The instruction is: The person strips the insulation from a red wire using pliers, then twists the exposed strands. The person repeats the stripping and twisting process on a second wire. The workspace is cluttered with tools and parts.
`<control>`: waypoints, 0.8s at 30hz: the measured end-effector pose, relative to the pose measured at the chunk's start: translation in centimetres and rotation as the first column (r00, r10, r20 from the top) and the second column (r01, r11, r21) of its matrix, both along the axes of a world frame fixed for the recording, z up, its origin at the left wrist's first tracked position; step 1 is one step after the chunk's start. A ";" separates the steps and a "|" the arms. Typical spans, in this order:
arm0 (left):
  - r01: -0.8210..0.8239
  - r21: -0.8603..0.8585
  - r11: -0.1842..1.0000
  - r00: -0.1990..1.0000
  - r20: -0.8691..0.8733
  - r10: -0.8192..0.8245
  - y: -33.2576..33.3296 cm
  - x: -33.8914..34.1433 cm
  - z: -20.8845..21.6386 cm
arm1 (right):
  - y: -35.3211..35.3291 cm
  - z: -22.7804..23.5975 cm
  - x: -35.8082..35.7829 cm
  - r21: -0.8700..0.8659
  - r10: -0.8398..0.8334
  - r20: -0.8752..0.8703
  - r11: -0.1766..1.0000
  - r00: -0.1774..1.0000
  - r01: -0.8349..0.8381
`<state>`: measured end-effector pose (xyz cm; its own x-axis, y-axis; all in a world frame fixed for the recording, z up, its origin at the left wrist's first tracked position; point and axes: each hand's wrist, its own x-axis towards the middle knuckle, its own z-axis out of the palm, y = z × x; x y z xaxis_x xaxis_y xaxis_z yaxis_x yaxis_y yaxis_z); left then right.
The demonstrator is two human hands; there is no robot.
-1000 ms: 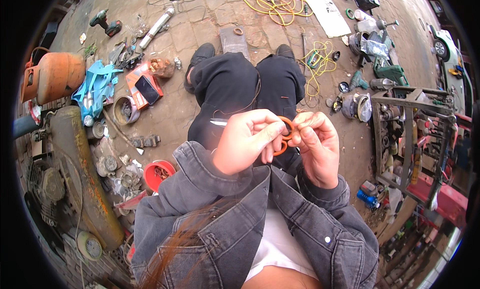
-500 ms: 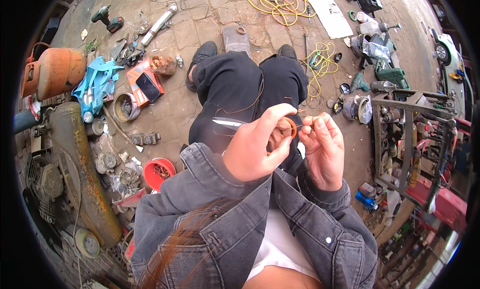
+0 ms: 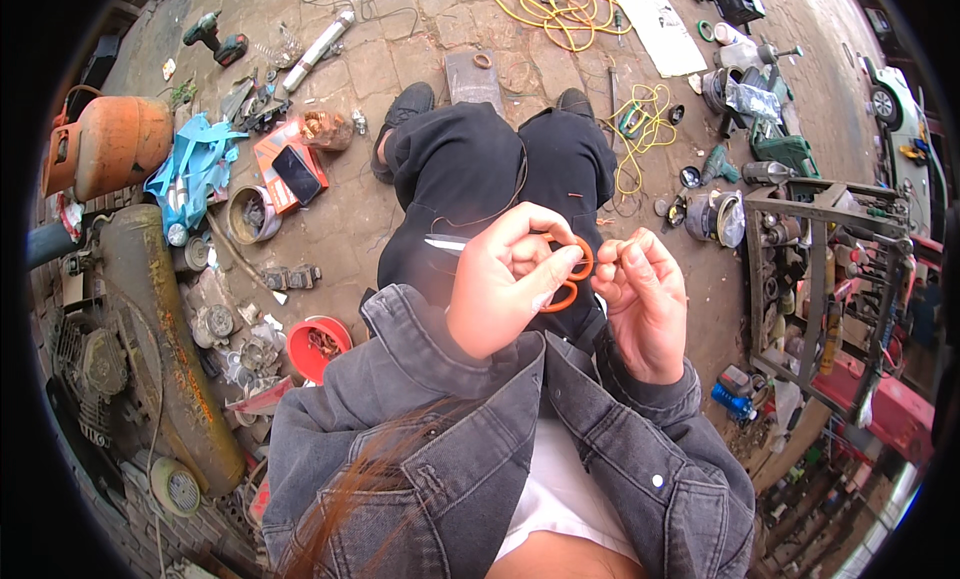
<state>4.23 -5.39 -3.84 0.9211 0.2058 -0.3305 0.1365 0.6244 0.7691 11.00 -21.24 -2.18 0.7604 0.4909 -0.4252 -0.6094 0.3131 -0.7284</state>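
My left hand [image 3: 500, 294] is closed around a pair of scissors with orange finger loops [image 3: 584, 259]. Its silvery blades [image 3: 443, 243] stick out on the left side of the hand. Just to the right, my right hand [image 3: 648, 304] pinches thumb and fingers together at the tip, on what looks like a thin wire, mostly hidden by the fingers. The two hands are close but apart, above my lap. A thin copper-coloured wire [image 3: 470, 223] runs across my dark trousers from near the left hand up between the knees.
A metal plate [image 3: 473, 84] with a small ring lies beyond my feet. To the left are a red bucket [image 3: 318, 347], a phone [image 3: 298, 173] on a red box, and an orange gas cylinder [image 3: 125, 141]. A metal frame [image 3: 800, 279] stands right; yellow cord [image 3: 645, 129] lies on the paving.
My left hand has curled its fingers in, and both orange loops now show more plainly. The thin strand between the hands no longer shows. My right hand has barely moved.
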 end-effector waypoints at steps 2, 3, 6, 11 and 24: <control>-0.013 0.022 1.000 1.000 0.014 0.012 -0.1 0.0 -0.2 | 0.0 0.0 0.0 0.008 0.001 -0.009 1.000 1.000 -0.001; -0.020 0.038 0.999 0.999 0.033 0.019 -0.1 -0.1 -0.3 | 0.0 -0.1 -0.1 0.020 -0.009 -0.018 1.000 1.000 0.010; -0.021 0.300 0.954 0.996 0.086 -0.005 -0.5 -0.5 -0.4 | -0.1 -0.4 -0.1 0.116 -0.043 -0.102 0.992 0.994 0.055; -0.271 0.690 0.672 0.928 0.373 -0.008 -0.9 -0.2 -1.1 | -0.3 -0.5 0.0 0.168 -0.132 -0.326 0.966 0.936 0.195; -0.073 0.742 0.666 0.957 0.239 -0.161 0.0 -0.1 -1.4 | -0.1 0.1 0.2 0.085 -0.065 -0.049 0.994 0.997 0.069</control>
